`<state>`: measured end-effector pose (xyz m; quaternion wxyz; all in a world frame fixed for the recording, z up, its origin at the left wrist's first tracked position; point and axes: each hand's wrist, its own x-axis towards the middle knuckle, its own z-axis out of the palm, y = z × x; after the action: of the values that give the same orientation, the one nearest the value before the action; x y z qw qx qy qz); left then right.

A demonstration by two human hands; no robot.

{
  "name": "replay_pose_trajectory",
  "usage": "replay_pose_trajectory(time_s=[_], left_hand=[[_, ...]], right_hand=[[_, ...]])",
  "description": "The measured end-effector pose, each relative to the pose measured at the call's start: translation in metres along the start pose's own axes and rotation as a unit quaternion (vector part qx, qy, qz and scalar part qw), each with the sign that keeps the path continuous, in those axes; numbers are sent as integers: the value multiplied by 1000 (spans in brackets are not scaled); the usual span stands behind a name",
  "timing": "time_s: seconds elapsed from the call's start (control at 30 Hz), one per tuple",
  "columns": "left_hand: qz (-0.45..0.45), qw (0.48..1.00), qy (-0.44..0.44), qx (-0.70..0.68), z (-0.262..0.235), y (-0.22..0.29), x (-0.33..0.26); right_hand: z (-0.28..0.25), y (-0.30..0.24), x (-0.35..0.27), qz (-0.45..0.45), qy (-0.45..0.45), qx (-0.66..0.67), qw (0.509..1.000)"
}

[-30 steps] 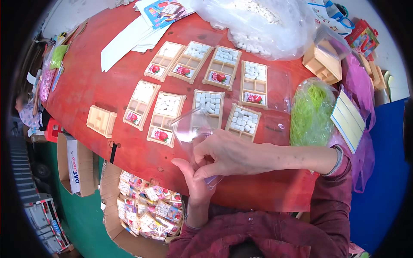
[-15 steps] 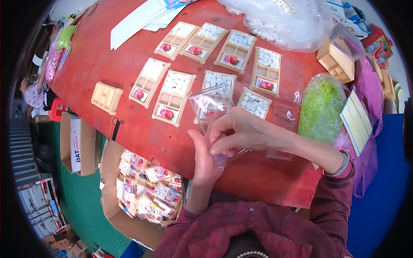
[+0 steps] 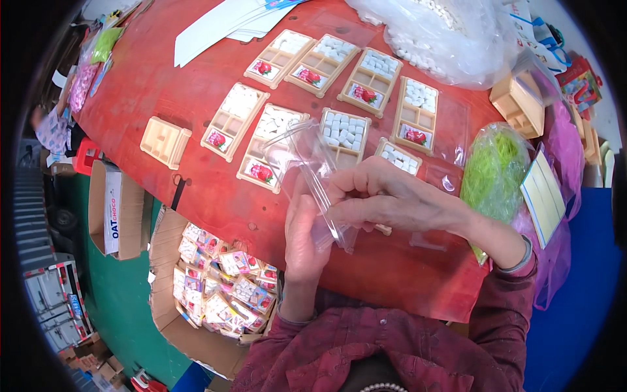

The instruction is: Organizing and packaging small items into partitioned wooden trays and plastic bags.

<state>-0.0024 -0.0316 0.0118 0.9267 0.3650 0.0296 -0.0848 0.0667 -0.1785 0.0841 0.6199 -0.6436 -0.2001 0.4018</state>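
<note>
Over the near side of the red table, both my hands hold a clear plastic sleeve [image 3: 302, 147]. My left hand [image 3: 304, 238] grips its lower part, thumb upright against the plastic and fingers partly hidden behind it. With thumb and fingertips, my right hand [image 3: 392, 196] pinches its right side. Just beyond my hands lie several beige compartment trays [image 3: 228, 121] holding small white pieces and red strawberry-printed inserts. One tray with white pieces [image 3: 343, 130] sits right behind the sleeve, and another [image 3: 400, 157] is partly covered by my right hand.
Left on the red table [image 3: 196, 189] sits a stack of bare beige trays [image 3: 164, 142]. A carton [image 3: 196, 353] of packed sets stands below the edge. A large bag of white pieces [image 3: 444, 39], white cards [image 3: 225, 26] and a green shredded-filler bag [image 3: 496, 170] lie farther out. Another person works far left.
The clear sleeve has gone from bunched to more spread out, its long folded edge now showing between my hands. My left hand has turned slightly and my right hand has shifted a little right.
</note>
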Motion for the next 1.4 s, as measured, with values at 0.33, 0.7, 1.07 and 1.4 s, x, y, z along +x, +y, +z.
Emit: replay_pose_trajectory(time_s=[0.33, 0.7, 1.07, 1.4], left_hand=[[0, 997, 72, -35, 3, 7, 7], [6, 999, 18, 29, -13, 11, -2], [-53, 990, 33, -124, -14, -1, 3], [-82, 991, 63, -89, 12, 10, 7]], right_hand=[[22, 28, 16, -77, 86, -2, 993], [25, 13, 12, 11, 97, 107, 989], [25, 31, 13, -9, 91, 166, 982], [10, -5, 5, -111, 156, -111, 975]])
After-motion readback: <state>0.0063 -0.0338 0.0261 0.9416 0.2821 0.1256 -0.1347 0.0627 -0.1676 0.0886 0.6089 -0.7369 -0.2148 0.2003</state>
